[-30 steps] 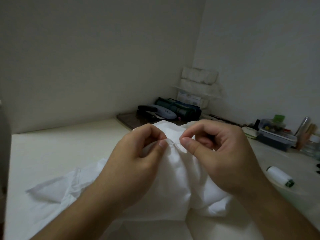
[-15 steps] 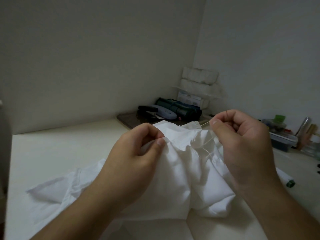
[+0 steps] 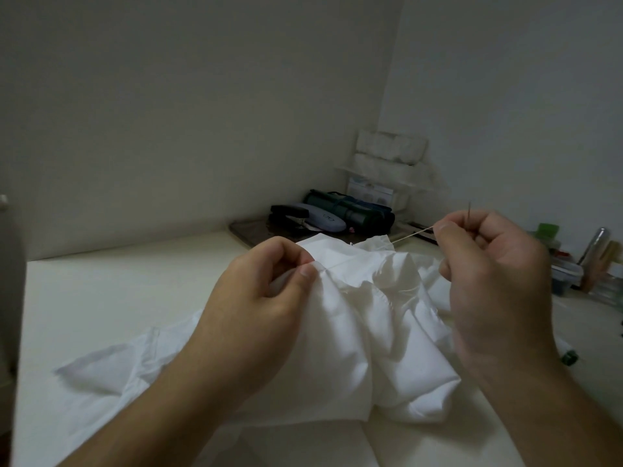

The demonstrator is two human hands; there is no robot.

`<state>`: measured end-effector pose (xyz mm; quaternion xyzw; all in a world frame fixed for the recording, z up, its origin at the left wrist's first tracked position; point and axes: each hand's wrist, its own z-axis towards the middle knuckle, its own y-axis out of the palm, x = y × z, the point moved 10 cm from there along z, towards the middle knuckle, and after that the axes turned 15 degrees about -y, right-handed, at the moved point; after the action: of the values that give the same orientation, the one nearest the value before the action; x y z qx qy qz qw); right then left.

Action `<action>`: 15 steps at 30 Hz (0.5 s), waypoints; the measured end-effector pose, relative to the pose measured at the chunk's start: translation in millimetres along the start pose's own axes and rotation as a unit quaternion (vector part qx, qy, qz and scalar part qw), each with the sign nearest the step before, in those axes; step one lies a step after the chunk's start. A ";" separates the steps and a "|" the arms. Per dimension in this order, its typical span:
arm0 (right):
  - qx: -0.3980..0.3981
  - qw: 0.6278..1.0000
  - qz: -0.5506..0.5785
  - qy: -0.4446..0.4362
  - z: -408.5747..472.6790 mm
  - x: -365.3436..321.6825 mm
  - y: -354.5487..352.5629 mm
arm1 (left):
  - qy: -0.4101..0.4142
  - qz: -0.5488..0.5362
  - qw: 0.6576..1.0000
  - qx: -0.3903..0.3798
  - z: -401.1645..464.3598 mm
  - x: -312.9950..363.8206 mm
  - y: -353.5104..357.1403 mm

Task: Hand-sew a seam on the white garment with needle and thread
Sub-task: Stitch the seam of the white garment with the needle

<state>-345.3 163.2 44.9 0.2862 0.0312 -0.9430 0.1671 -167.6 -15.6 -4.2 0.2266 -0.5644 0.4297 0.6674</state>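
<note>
The white garment [image 3: 354,332] lies crumpled in the middle of the desk [image 3: 118,281], near its front edge. The left hand [image 3: 256,308] pinches a fold of the cloth at the seam between thumb and curled fingers [image 3: 290,256]. The right hand [image 3: 492,274] is raised beside the garment, its fingers closed on the needle [image 3: 469,210], which points up. The thread [image 3: 413,233] runs taut from this hand down to the cloth. At the far corner of the desk lie a dark green pouch [image 3: 354,210] and a stapler [image 3: 290,214]. Near the right edge stands a plastic box [image 3: 566,274].
</note>
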 end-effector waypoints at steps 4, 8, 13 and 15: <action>-0.010 0.998 0.058 0.026 -0.1 1.8 5.0 | -0.004 -0.004 1.000 -0.002 -1.6 0.8 -0.8; -0.034 0.987 0.153 0.048 -0.6 3.2 13.5 | 0.012 -0.004 1.000 -0.009 -3.2 4.5 -0.1; -0.172 0.968 0.175 0.041 -12.6 -5.0 42.8 | 0.046 -0.002 0.999 -0.022 -6.4 10.5 1.8; -0.243 0.955 0.169 0.035 -22.8 -9.9 58.1 | 0.080 0.016 0.996 -0.028 -9.5 18.0 3.8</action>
<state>-306.3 114.9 33.5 0.2713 0.2162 -0.8544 0.3869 -165.5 -0.4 9.8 0.1639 -0.5243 0.4412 0.7096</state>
